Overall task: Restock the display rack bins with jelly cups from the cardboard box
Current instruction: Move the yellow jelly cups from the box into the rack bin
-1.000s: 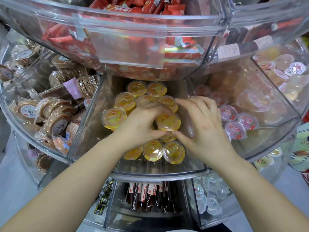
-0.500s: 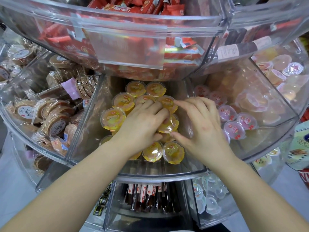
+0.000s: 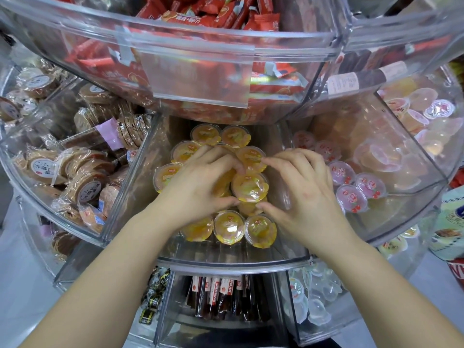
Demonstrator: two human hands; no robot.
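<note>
Several yellow jelly cups (image 3: 229, 227) fill the clear middle bin (image 3: 226, 262) of the display rack. One yellow cup (image 3: 249, 187) lies on top of the pile with its lid up. My left hand (image 3: 198, 189) and my right hand (image 3: 302, 197) close on it from either side. Each hand has a thumb under the cup's near edge and fingers over its far edge. My left palm hides some cups beneath it. The cardboard box is out of view.
The bin on the right holds pink jelly cups (image 3: 351, 197). The bin on the left holds wrapped round biscuits (image 3: 85, 189). Above hangs a bin of red sachets (image 3: 190, 18), its clear front wall overhanging the middle bin. Lower bins hold stick snacks (image 3: 216, 295) and clear cups (image 3: 316, 297).
My left fingers reached further back over the pile, then drew aside. The top yellow cup went from tilted to lid up between both hands. My right hand barely moved.
</note>
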